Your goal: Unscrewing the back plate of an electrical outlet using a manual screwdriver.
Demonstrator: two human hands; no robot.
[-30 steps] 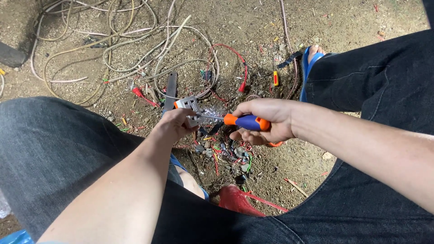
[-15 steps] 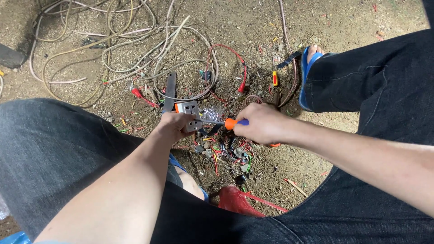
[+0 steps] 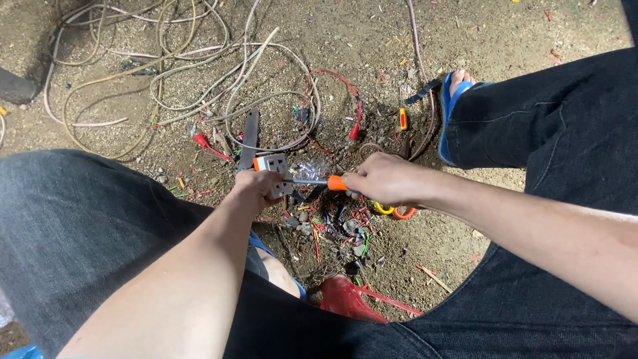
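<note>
Orange-handled screwdriver is clamped in the right hand, fingers wrapped round the grip, metal shaft pointing left w/ tip touching a small grey socket block. Left hand is closed on that block from below, holding it just above the dirt ground, between the person's dark-trousered knees. Under both hands: pile of cut red & green wire scraps. Farther out, loose pale cables loop across the dirt; a blue sandal sits at right.
</note>
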